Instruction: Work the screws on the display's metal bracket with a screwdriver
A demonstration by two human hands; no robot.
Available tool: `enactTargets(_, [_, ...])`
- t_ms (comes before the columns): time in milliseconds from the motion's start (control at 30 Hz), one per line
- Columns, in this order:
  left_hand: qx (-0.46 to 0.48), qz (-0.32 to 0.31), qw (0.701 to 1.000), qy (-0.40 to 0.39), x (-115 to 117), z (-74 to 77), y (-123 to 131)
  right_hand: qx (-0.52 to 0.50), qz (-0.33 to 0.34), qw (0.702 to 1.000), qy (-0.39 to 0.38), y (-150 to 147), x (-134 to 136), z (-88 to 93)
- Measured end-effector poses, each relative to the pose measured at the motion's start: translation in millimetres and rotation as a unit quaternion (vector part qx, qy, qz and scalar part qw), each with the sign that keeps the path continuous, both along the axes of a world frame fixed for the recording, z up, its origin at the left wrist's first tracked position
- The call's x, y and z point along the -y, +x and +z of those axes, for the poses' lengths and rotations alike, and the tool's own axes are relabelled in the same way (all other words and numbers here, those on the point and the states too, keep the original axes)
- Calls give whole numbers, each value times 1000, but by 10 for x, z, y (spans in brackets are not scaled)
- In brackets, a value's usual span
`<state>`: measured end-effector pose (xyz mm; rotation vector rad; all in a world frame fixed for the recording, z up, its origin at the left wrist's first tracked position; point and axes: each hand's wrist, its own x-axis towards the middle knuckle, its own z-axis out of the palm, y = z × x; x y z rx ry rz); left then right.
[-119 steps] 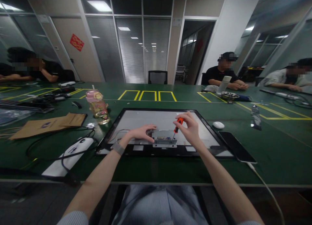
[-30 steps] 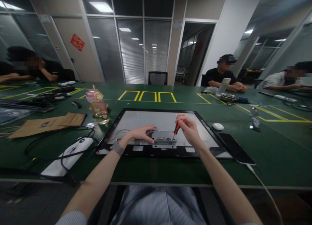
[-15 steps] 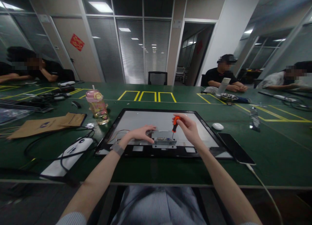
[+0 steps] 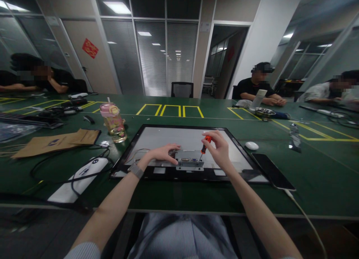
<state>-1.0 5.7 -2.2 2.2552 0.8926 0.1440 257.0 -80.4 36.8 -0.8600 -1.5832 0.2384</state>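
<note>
A flat display panel (image 4: pixel 196 135) with a black frame lies on the green table in front of me. Near its front edge sits a metal bracket (image 4: pixel 189 164) with connector ports. My right hand (image 4: pixel 220 148) grips a red and black screwdriver (image 4: pixel 206 142), its shaft tilted and its tip down at the bracket's right side. My left hand (image 4: pixel 165 153) rests at the bracket's left end, thumb and fingers spread around its side. Whether the left fingers pinch the bracket is hard to see, but they are apart.
On the left are a pink-lidded bottle (image 4: pixel 114 122), a brown paper envelope (image 4: pixel 56 143) and a white power strip (image 4: pixel 80 180) with black cables. A phone (image 4: pixel 273 171) on a cable and a white earbud case (image 4: pixel 251 146) lie right. Other people sit across the table.
My right hand has shifted slightly right, and the screwdriver now leans more to the right, its tip still at the bracket. My left hand has stayed in place.
</note>
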Motion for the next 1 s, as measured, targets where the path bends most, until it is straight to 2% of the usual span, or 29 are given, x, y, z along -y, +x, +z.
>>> enactTargets(67, [0,0,1000,1,-1,-5,-1,12,-7,1000,7,7,5,-3])
enactTargets(233, [-6,8,1000,1,17,8,3,-6,82,996,-27,7,36,8])
enactTargets(300, [0,7,1000,4,13,2,7,0,60,998,-19,-2,28,7])
enactTargets(400, [8,3,1000,5,-10,-27,6,6,-15,1000,10,-16,-3,-9])
enactTargets(467, [11,2,1000,1,-28,-47,1,0,-29,999,14,-20,-15,-21])
enactTargets(533, [12,-1,1000,-1,-38,-58,-6,-10,3,1000,0,-19,-11,-24])
enactTargets(667, [9,-1,1000,6,-30,-44,-11,-32,122,990,-62,-11,7,-3])
enactTargets(733, [4,2,1000,3,-18,-27,-9,-25,142,986,-85,-7,-1,3])
enactTargets(800, [1,4,1000,-2,-8,-15,-6,-6,112,991,-76,-4,-17,0])
enactTargets(933, [-2,5,1000,-3,-10,-18,-2,32,-19,999,19,-11,-15,-6])
enactTargets(1000, [-3,4,1000,-3,-18,-26,-4,35,-36,998,45,-18,11,4])
